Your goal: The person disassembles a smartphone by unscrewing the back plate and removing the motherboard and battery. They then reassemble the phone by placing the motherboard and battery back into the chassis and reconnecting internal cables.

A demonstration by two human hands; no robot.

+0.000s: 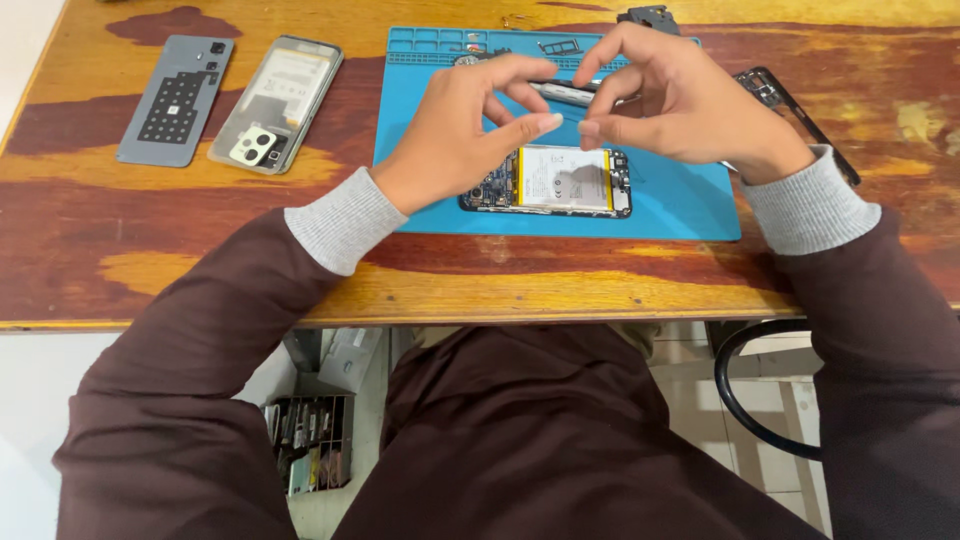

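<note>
An opened phone (547, 181), with its white and yellow battery and circuit board bare, lies on a blue repair mat (680, 205). Both my hands hover just above it. My left hand (455, 140) and my right hand (670, 100) meet over the phone, thumb tips nearly touching. Between them is a slim silver and black tool (572, 93). The right fingers grip it, and the left index finger and thumb pinch its left end. Whether anything tiny sits between the thumb tips is not visible.
A grey back panel (175, 100) and a phone back cover with a camera block (277, 103) lie at the left of the wooden table (600, 285). A black phone frame (795, 115) lies at the right. Small parts rest in the mat's top trays (558, 46).
</note>
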